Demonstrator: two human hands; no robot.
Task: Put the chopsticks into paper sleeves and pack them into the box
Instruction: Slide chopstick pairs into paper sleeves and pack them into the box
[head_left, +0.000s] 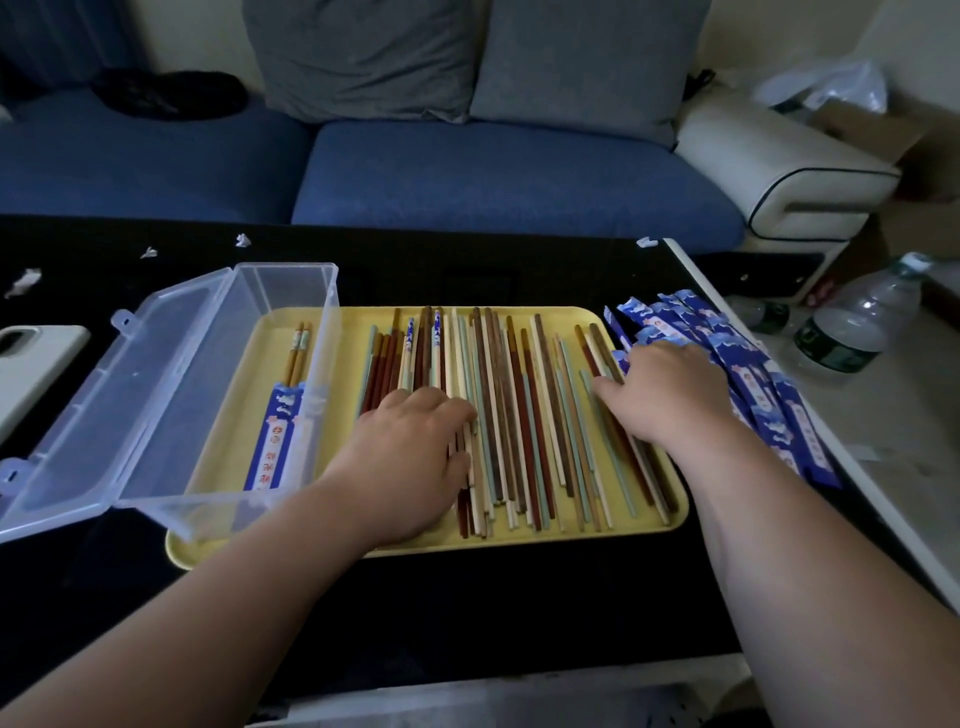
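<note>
Loose chopsticks (519, 405) lie side by side in a yellow tray (571, 532) on a black table (467, 597). Their long axes run away from the person toward the sofa (467, 171), fanning a little; colours are mixed: brown, red, cream, pale green.

Clear box (156, 395), lid thrown open to the left, sits over the tray's left end. Inside is one sleeved pair (280, 431) on the same axis, blue sleeve at the near end, bare ends pointing away.

Heap of blue paper sleeves (753, 374) just beside the tray's right edge, slanting near-right to far-left.

Left hand (410, 457): palm down on the left part of the chopsticks, knuckles raised, fingers bent down, tips hidden; cannot tell if it holds any.

Right hand (670, 395): palm down over the tray's right edge, thumb (605, 387) stretched left onto the chopsticks, fingers bent down at the sleeve heap, tips hidden; hold unclear.

Both forearms reach straight in from the near edge.
</note>
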